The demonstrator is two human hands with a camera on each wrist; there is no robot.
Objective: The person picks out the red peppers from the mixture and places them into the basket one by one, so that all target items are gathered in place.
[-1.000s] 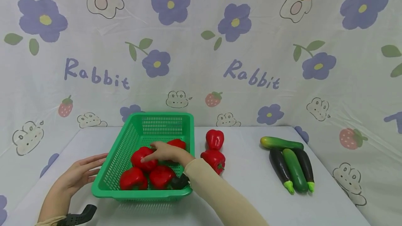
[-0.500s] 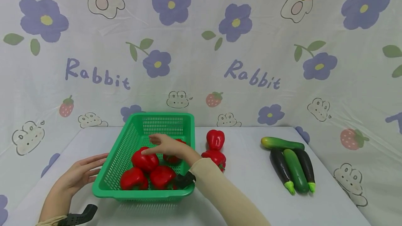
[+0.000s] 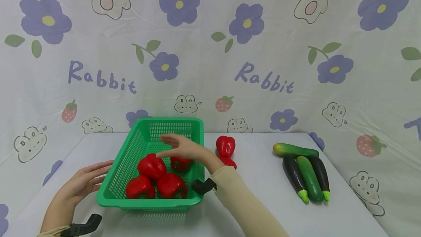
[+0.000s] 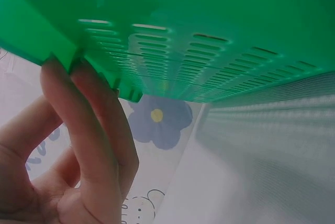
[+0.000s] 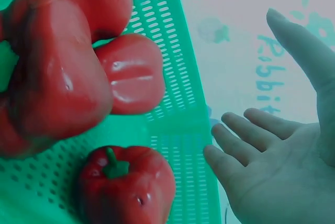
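Note:
A green plastic basket (image 3: 200,138) holds several red bell peppers. One bell pepper (image 3: 152,167) lies on top in the middle, with others (image 3: 139,187) in front of it. Over the basket's right half hovers my right hand (image 3: 184,147), fingers spread and holding nothing; it partly hides a bell pepper (image 3: 180,164) beneath. In the right wrist view that palm (image 5: 282,177) faces up beside the basket wall. My left hand (image 3: 82,182) is at the basket's left side, and the left wrist view shows its fingertips (image 4: 55,69) touching the underside of the rim.
Right of the basket, two more red bell peppers (image 3: 225,146) lie on the white table (image 3: 256,193), the nearer one mostly behind the right wrist. Cucumbers (image 3: 309,178) and eggplants (image 3: 294,178) lie grouped at the table's right. A patterned curtain (image 3: 204,46) hangs behind.
My right hand has lifted off the peppers and drawn up and to the right, its fingers straightening. The bell pepper under it now shows lower in the basket. The left hand stays put.

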